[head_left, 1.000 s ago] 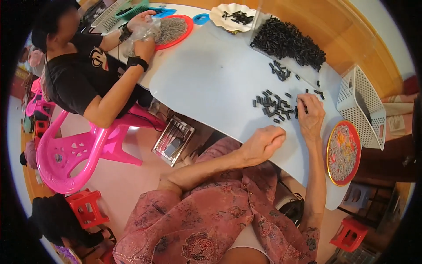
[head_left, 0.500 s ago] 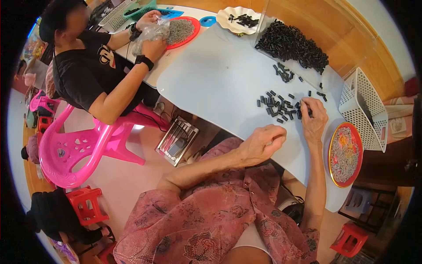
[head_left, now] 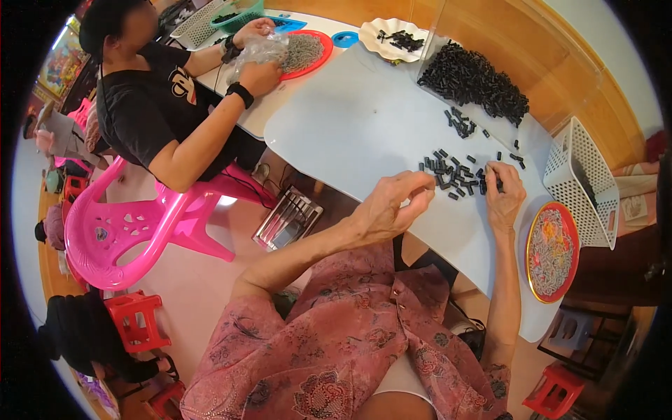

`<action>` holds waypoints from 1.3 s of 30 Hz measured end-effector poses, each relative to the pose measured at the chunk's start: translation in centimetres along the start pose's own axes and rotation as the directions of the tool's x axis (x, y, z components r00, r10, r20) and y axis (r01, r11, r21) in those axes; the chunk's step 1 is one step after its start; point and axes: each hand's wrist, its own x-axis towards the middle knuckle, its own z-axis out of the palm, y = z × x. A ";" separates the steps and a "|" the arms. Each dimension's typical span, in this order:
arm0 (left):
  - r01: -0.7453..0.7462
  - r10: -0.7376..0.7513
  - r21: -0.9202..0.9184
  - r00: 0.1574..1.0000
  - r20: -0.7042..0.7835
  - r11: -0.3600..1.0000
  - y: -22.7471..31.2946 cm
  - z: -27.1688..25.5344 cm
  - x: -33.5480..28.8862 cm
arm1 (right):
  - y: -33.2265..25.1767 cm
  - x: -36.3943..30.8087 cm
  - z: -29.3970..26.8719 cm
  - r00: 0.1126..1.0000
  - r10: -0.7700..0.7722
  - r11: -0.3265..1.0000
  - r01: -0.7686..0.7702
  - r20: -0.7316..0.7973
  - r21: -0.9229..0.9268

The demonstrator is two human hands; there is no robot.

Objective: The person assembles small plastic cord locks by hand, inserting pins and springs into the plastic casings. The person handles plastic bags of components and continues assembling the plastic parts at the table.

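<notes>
Small black cylindrical plastic pieces [head_left: 455,175] lie in a loose heap on the white table. Just left of that heap is my left hand [head_left: 392,206], raised near the table's edge. Its thumb and forefinger are apart, with a gap between them and nothing visible inside. At the heap's right end, my right hand [head_left: 505,199] rests with bent fingers closed around a black piece [head_left: 499,183]. Part of that piece is hidden by the fingers. A red-rimmed plate [head_left: 572,229] of small grey metal parts stands right of my right forearm.
A clear bin [head_left: 483,122] with a large black pile stands at the back. Beside it are a white scalloped dish [head_left: 371,43] and a white perforated basket [head_left: 570,164]. On the left, a co-worker [head_left: 147,112] handles a plastic bag near a red tray [head_left: 323,61].
My left hand has moved up and left, with its thumb and forefinger further apart. My right hand stays by the black pieces, its fingers slightly shifted. The whole view has shifted slightly.
</notes>
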 end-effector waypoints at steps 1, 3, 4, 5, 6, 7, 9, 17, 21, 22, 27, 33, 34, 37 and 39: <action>-0.005 0.005 0.020 1.000 -0.003 1.000 -0.1 -0.3 0.0 | 0.1 0.0 -0.1 1.000 -0.025 1.000 0.025 -0.004 -0.009; -0.010 0.011 0.042 1.000 -0.008 0.999 -0.2 -0.5 -0.1 | 0.3 0.0 0.1 0.999 -0.031 1.000 0.031 -0.012 -0.002; -0.011 0.012 0.037 1.000 -0.019 0.999 -0.2 -0.5 -0.2 | 0.3 0.1 0.3 0.999 -0.036 0.999 0.036 -0.022 0.004; -0.013 0.014 0.032 0.999 -0.031 0.999 -0.2 -0.5 -0.4 | 0.2 0.2 0.3 0.999 -0.040 0.999 0.040 -0.023 0.007; -0.014 0.015 0.036 0.999 -0.036 0.999 -0.3 -0.3 -0.6 | 0.1 0.1 0.2 1.000 -0.004 1.000 0.004 -0.005 0.021; 0.009 -0.009 0.018 1.000 -0.021 1.000 -0.5 -0.1 -0.7 | 0.0 0.2 0.2 1.000 0.029 0.999 -0.029 0.011 0.036; 0.031 -0.031 -0.007 1.000 0.005 0.999 -0.7 0.3 -0.9 | -0.1 0.0 0.0 1.000 0.027 0.999 -0.026 -0.009 0.029; -0.062 0.061 -0.077 0.998 -0.018 0.995 -1.1 1.8 -0.9 | 0.0 -0.2 0.1 0.999 0.042 0.997 -0.042 -0.007 0.061; -0.053 0.051 -0.107 0.999 -0.017 0.993 -1.2 2.1 -0.6 | 0.2 -0.1 0.1 0.999 0.048 0.998 -0.048 0.000 0.050; -0.053 0.051 -0.108 0.999 -0.014 0.993 -1.2 2.1 -0.5 | 0.3 -0.1 0.1 1.000 0.028 0.998 -0.028 -0.012 0.057; -0.064 0.061 -0.096 0.997 -0.040 0.993 -1.0 2.1 -0.5 | 0.4 -0.1 0.1 1.000 0.003 0.999 -0.003 -0.011 0.043; 0.014 -0.011 -0.119 1.000 0.020 0.993 -1.0 3.1 -0.4 | 0.6 0.0 0.2 0.999 -0.039 0.999 0.039 -0.020 0.008; 0.016 -0.014 -0.122 1.000 0.023 0.992 -1.0 3.3 -0.3 | 0.7 -0.1 0.2 0.999 -0.046 0.999 0.046 -0.023 -0.002; 0.020 -0.015 -0.136 0.999 0.037 0.991 -1.3 3.9 -0.3 | 1.1 -0.2 0.3 1.000 -0.017 1.000 0.017 -0.007 0.001; 0.010 -0.005 -0.136 0.999 0.034 0.991 -1.4 4.1 -0.3 | 1.0 -0.1 0.3 1.000 -0.021 1.000 0.021 -0.008 -0.012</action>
